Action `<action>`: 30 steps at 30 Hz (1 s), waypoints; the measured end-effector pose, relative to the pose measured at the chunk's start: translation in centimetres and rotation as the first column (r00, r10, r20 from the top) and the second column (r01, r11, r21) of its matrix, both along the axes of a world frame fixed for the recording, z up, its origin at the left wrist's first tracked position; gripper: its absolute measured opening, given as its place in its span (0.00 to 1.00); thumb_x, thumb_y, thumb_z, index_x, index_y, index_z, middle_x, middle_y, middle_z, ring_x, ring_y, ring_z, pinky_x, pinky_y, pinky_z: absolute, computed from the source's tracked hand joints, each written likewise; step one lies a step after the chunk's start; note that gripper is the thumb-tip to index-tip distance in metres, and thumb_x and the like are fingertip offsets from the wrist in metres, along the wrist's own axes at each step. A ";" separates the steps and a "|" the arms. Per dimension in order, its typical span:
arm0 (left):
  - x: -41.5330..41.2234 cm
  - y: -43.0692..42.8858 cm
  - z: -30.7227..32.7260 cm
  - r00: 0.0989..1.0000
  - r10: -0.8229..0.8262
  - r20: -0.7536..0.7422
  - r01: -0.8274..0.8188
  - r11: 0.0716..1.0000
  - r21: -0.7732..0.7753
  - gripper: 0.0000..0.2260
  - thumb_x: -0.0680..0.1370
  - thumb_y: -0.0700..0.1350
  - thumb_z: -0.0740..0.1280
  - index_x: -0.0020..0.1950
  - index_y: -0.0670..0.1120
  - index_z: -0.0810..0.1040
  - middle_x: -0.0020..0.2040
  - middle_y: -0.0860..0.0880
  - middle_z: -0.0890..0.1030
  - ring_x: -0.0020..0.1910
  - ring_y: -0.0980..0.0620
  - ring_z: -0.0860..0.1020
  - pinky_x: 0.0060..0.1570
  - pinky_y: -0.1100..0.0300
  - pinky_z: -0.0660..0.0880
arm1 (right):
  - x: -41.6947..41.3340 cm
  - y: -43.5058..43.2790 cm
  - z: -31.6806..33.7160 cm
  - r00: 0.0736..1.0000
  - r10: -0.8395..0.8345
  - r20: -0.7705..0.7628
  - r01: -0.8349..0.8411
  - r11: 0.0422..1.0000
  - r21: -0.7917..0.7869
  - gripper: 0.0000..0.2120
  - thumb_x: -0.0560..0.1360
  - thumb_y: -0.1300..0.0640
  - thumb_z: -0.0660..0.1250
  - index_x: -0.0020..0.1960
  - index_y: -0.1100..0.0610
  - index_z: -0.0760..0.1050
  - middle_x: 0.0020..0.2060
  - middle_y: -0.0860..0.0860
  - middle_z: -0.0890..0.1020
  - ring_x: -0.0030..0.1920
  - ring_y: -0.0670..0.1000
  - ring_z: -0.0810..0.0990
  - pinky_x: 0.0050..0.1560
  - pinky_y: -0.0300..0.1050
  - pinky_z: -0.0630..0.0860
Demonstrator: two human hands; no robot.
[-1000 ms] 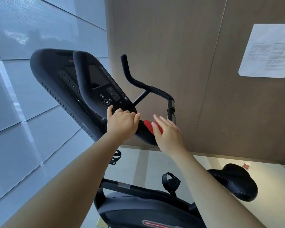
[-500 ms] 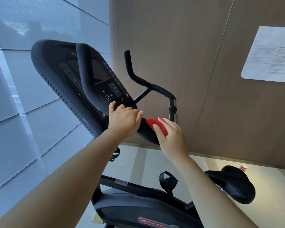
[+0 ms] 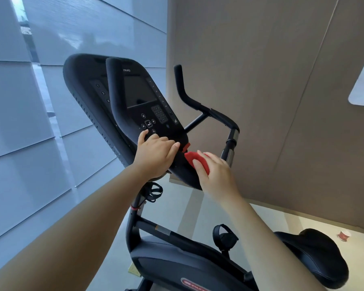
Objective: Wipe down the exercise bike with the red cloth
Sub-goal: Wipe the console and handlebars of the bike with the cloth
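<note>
The red cloth [image 3: 194, 161] is bunched into a small wad against the lower right edge of the exercise bike [image 3: 168, 263] console [image 3: 135, 106], up at about chest height above the frame. The right hand [image 3: 218, 177] holds it there: its fingers [image 3: 213, 159] lie close together, bent over the top of the wad, while the thumb runs along the near side, so the cloth is pinched between thumb and fingers and pressed to the black plastic. Only a rounded strip of red shows past the fingertips and a sliver beside the thumb. The left hand [image 3: 156, 157] sits just beside it on the console's bottom edge, fingers curled over the rim below the keypad and gripping it, thumb spread out to the left. The two hands are near each other but not touching. The console is matt black with a dark screen. The handlebar [image 3: 189, 99] rises behind the hands and the saddle [image 3: 315, 255] lies low to the right.
</note>
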State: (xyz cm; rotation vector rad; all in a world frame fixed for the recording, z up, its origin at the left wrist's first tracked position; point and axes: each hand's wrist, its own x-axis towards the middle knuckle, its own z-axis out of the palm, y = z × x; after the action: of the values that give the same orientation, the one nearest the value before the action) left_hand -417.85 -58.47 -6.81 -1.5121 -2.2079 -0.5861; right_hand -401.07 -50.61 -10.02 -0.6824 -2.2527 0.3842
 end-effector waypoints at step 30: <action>3.2 2.3 1.8 0.950 0.184 0.251 -0.204 0.977 0.058 0.21 0.82 0.54 0.47 0.48 0.52 0.79 0.50 0.53 0.79 0.59 0.52 0.74 0.72 0.43 0.47 | 1.2 7.7 -0.1 0.959 0.283 -0.014 -0.283 0.953 -0.110 0.19 0.79 0.42 0.55 0.43 0.52 0.78 0.37 0.46 0.80 0.40 0.44 0.78 0.35 0.33 0.71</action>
State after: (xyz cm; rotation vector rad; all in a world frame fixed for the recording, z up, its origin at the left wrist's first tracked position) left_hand -414.61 -56.15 -5.04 -1.2169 -2.4466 -0.8270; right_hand -399.89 -42.91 -10.16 -0.4127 -2.3499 0.6532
